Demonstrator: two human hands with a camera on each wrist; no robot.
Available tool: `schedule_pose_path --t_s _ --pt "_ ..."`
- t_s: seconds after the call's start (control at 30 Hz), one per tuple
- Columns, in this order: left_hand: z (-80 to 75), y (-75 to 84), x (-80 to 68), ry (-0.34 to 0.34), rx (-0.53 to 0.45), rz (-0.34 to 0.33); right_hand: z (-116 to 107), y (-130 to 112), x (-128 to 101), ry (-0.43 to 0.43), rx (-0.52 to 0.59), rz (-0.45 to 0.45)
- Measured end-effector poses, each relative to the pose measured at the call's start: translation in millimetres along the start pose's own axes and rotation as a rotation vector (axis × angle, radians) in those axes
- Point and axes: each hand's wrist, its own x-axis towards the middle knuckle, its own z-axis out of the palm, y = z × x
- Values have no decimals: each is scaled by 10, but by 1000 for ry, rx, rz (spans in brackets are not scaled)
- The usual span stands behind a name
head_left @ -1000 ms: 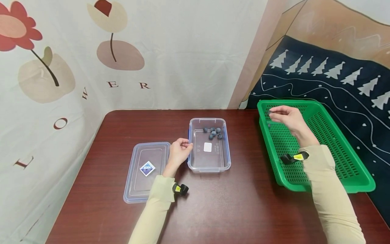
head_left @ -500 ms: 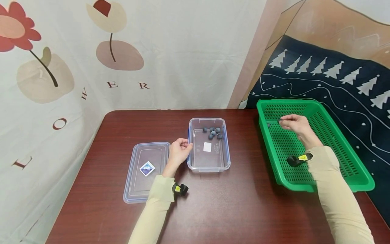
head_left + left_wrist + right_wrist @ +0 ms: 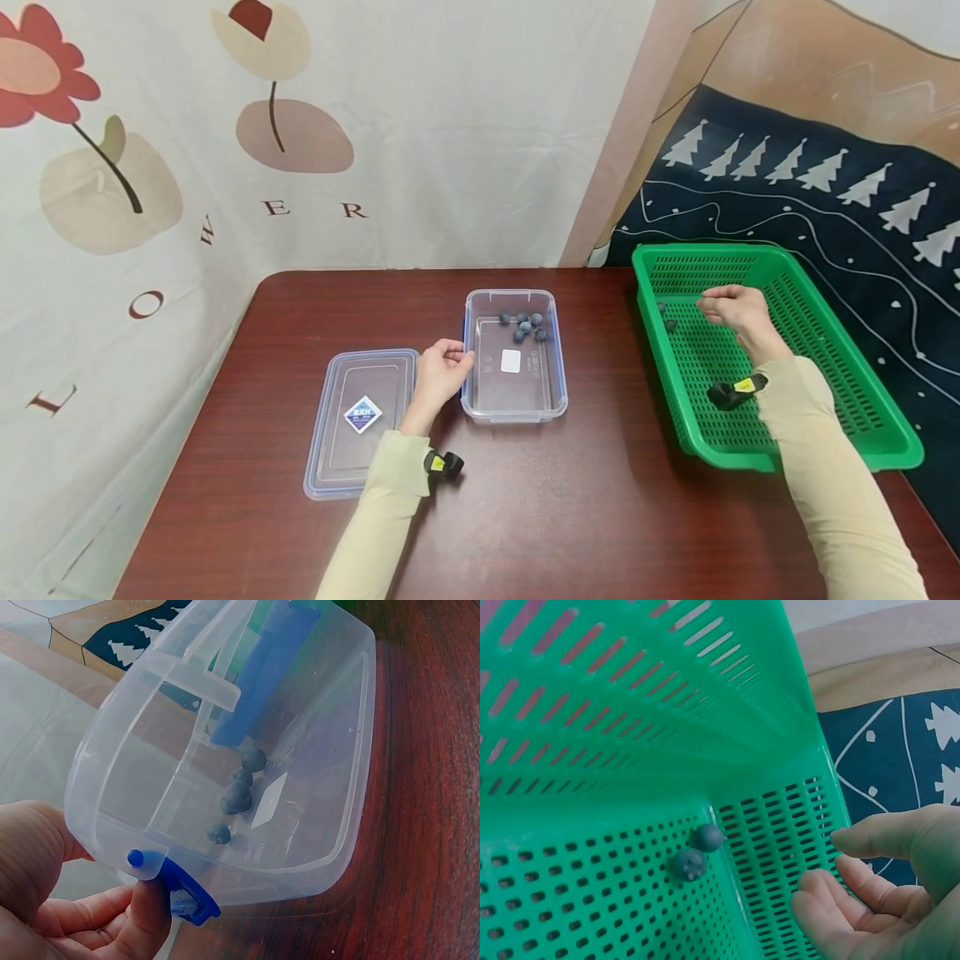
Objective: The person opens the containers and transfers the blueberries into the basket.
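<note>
Right hand (image 3: 731, 307) inside the green basket (image 3: 840, 350), over its far left part. Fingers (image 3: 832, 900) loosely curled, apart, nothing between them in the right wrist view. Two blueberries (image 3: 697, 851) lie on the basket floor in the far left corner, just beside the fingertips but not touched (the two sit close together, possibly touching; cannot tell for certain). In the head view they show as two dark dots (image 3: 666, 317) near the basket's left wall.

Left hand (image 3: 438, 375) at the left long wall of the clear plastic box (image 3: 517, 392), near the table's middle. Thumb and fingers (image 3: 142, 915) curled against the box edge by a blue clip (image 3: 187, 900), holding it. A small cluster of blueberries in the box (image 3: 525, 325) sits at its far end; a white label shows on the box floor.

The box lid (image 3: 360, 421) lies flat on the dark wooden table (image 3: 570, 508), just left of the left hand, with a diamond-shaped sticker at its centre. The basket stands at the table's right edge, well apart from the box. Both arms wear pale sleeves, each with a small black device at the wrist.
</note>
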Motion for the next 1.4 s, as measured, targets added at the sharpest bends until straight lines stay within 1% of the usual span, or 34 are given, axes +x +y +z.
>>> schedule_pose_path --t_s 0.1,0.2,0.37,0.47,0.63,0.7,0.8,0.83,0.87,1.17,1.4 --pt "-2 -1 1 -2 -1 1 5 -28 -16 -3 16 -19" --pt "-3 -4 0 -4 -3 6 17 -73 -40 -15 34 -67" --pt "-2 -6 -6 -4 -4 7 62 -192 -77 -17 102 -126" --pt "1 -8 -4 0 -5 5 95 -284 -102 -23 162 -155" --pt "10 -27 8 15 2 34 170 -445 -164 -68 290 -219" --pt "16 -35 13 18 -2 46 213 -503 -189 -76 300 -246" --pt "22 -37 18 18 -8 49 295 -582 -213 -75 270 -278" --pt "21 -37 17 16 -10 48 322 -610 -220 -85 284 -277" --pt "20 -39 15 16 -9 49 354 -637 -229 -82 266 -283" --pt "4 -28 4 17 -2 55 667 -829 -272 -118 277 -291" --pt "10 -31 2 13 -6 34 948 -928 -273 -142 269 -316"
